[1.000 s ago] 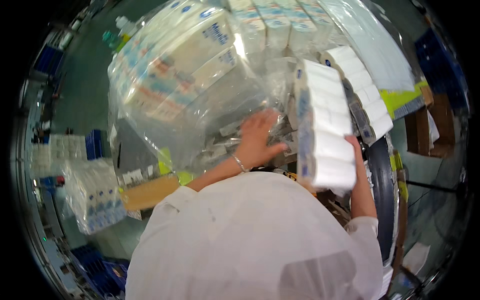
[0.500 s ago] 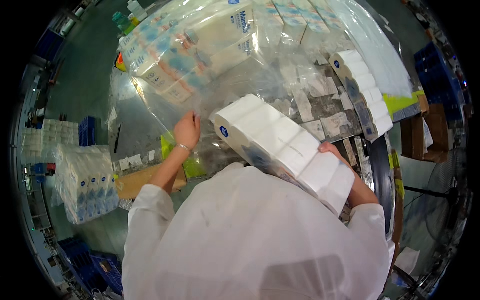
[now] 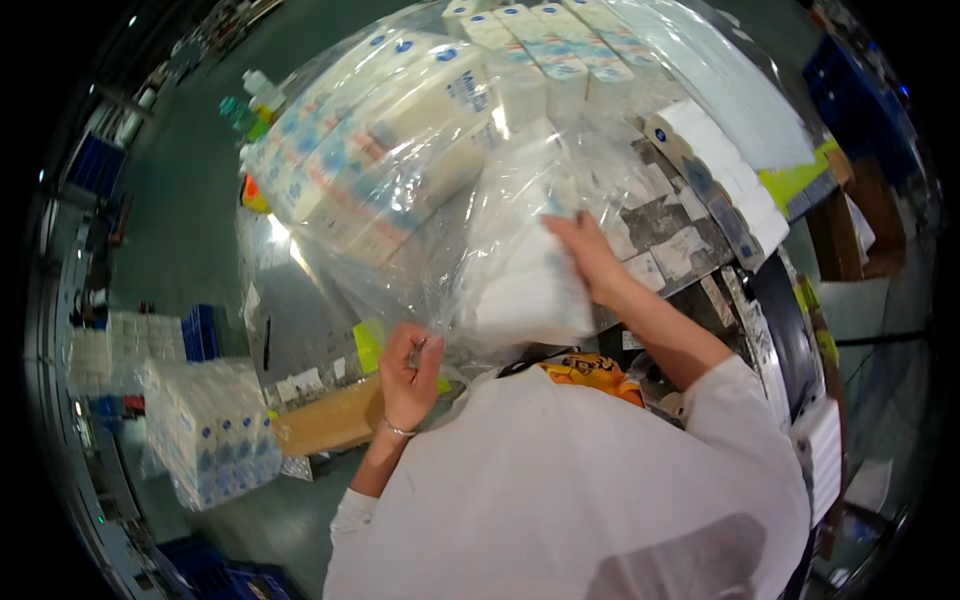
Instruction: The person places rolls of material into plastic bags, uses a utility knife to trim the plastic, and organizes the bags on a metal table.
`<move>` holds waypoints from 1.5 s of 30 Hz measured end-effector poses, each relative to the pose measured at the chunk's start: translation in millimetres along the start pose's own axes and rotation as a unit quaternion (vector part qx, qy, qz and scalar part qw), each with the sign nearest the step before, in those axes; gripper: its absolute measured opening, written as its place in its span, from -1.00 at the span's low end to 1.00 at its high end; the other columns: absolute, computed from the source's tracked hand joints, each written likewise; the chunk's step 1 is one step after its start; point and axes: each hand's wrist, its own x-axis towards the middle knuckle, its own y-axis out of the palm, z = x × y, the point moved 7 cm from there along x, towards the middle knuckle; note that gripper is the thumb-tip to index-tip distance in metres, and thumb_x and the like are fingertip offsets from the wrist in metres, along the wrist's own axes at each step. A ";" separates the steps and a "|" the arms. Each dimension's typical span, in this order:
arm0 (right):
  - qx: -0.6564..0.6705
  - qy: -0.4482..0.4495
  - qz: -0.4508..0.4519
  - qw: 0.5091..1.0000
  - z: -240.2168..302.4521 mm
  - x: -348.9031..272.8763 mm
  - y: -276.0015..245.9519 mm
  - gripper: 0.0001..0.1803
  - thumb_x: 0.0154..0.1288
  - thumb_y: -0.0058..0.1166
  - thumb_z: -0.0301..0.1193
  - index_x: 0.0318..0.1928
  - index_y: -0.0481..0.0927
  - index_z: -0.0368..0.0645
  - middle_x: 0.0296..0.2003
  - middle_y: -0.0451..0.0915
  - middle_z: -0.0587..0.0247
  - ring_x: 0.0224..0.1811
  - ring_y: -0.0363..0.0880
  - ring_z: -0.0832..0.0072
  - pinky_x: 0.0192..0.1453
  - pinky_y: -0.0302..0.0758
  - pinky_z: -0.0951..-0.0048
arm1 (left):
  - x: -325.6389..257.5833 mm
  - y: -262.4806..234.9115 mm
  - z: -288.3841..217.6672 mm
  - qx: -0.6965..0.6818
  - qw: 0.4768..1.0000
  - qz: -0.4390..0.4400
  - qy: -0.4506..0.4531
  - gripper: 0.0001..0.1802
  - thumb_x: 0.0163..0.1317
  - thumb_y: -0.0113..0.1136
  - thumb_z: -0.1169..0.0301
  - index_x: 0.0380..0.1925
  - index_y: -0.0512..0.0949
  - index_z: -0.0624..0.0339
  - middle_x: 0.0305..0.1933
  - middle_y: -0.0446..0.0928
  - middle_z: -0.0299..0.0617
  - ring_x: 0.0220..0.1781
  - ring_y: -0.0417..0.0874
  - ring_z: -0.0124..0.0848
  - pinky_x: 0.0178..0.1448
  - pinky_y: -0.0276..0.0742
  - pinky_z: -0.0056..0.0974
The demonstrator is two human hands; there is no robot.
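A white pack of paper rolls (image 3: pixel 525 290), smeared by motion, lies partly inside a large clear plastic bag (image 3: pixel 400 268). My right hand (image 3: pixel 590 255) grips this pack along its right side, fingers bent over its edge. Low at the bag's near edge, my left hand (image 3: pixel 412 375) is closed in a pinch on the clear film. Deeper in the same bag lie several wrapped packs (image 3: pixel 345 150) with blue and pink print, side by side. More upright packs (image 3: pixel 555 50) stand in a row behind the right hand.
Another roll pack (image 3: pixel 715 165) lies at the table's right, beside a pile of clear bags (image 3: pixel 710 80). Bottles (image 3: pixel 245 115) stand at the far left. A bagged bundle of packs (image 3: pixel 215 430) is left of a cardboard piece (image 3: pixel 335 412). Blue crates (image 3: pixel 860 110) stand at the right.
The roll pack has turned and moved away from my body into the bag, my right hand going forward with it. My left hand has come nearer to me, drawing the film down.
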 end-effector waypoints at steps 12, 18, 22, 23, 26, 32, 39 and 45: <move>-0.324 -0.186 -0.227 0.899 51.6 71.5 -176.5 -0.70 0.02 -0.04 -0.34 -0.26 0.57 -0.23 -0.47 0.58 0.12 -0.47 0.55 0.44 -0.32 0.44 0.43 | 9.9 50.8 62.6 0.164 0.952 0.215 -0.146 -0.78 0.05 0.17 0.35 -0.52 0.39 0.27 -0.61 0.41 -0.19 -0.57 0.40 -0.42 -0.44 0.34 -0.34; -0.550 -0.084 -0.574 0.601 122.5 56.9 -423.4 -0.42 0.07 -0.07 0.01 -0.06 0.45 -0.20 -0.10 0.46 0.01 -0.04 0.42 0.19 -0.05 0.36 0.24 | 56.0 110.9 16.9 0.153 0.892 0.400 -0.147 -0.79 0.07 0.16 0.35 -0.36 0.47 0.26 -0.41 0.55 -0.09 -0.36 0.58 -0.40 -0.27 0.45 -0.34; -0.605 0.021 -0.297 0.738 108.1 76.4 -381.6 -0.22 0.00 -0.21 0.28 -0.08 0.47 -0.18 -0.15 0.53 0.06 -0.07 0.46 0.20 -0.10 0.39 0.23 | 92.7 187.2 -13.7 0.019 0.887 0.443 -0.126 -0.75 0.13 0.09 0.41 -0.19 0.43 0.27 -0.25 0.51 -0.19 -0.24 0.51 -0.48 -0.14 0.42 -0.39; -0.604 0.039 -0.258 0.753 98.3 73.4 -366.3 -0.21 -0.03 -0.19 0.29 -0.10 0.49 -0.18 -0.16 0.53 0.07 -0.08 0.47 0.20 -0.11 0.40 0.24 | 101.0 211.0 -4.1 -0.021 0.887 0.446 -0.118 -0.71 0.14 0.07 0.43 -0.13 0.40 0.26 -0.17 0.49 -0.20 -0.18 0.49 -0.48 -0.11 0.41 -0.38; -0.525 0.031 -0.200 0.827 52.5 76.1 -314.5 -0.19 -0.08 -0.09 0.28 -0.10 0.51 -0.20 -0.21 0.54 0.08 -0.13 0.49 0.22 -0.11 0.40 0.28 | 129.4 284.5 25.9 -0.066 0.881 0.460 -0.094 -0.49 0.15 0.03 0.40 0.11 0.20 0.21 0.02 0.36 -0.13 0.05 0.35 -0.42 0.04 0.33 -0.34; -0.165 -0.109 -0.329 0.923 -22.6 72.6 -285.3 -0.31 0.03 0.03 0.05 -0.03 0.44 -0.32 -0.14 0.44 0.09 -0.17 0.46 0.31 -0.10 0.38 0.37 | 150.3 367.1 67.4 -0.267 0.839 0.336 -0.335 -0.52 0.26 -0.20 0.16 0.09 0.25 0.23 0.04 0.37 -0.13 0.03 0.42 -0.38 0.00 0.40 -0.32; 0.167 -0.061 -0.270 0.946 -24.9 63.9 -264.8 -0.34 0.08 -0.04 -0.06 0.07 0.29 -0.32 -0.07 0.38 0.03 -0.09 0.44 0.36 -0.08 0.40 0.42 | 139.3 392.3 25.0 -0.426 0.730 0.353 -0.401 -0.41 0.21 -0.19 0.02 0.09 0.22 0.23 0.01 0.39 -0.09 -0.06 0.51 -0.29 -0.03 0.48 -0.25; 0.244 0.012 -0.091 0.965 22.1 11.6 -223.9 -0.32 0.04 -0.03 -0.05 0.08 0.27 -0.29 -0.10 0.43 -0.02 -0.12 0.49 0.32 -0.04 0.44 0.40 | 118.3 356.6 -14.3 -0.382 0.713 0.455 -0.372 -0.41 0.11 0.05 0.24 0.09 0.18 0.29 -0.01 0.38 -0.05 -0.05 0.49 -0.27 0.04 0.43 -0.26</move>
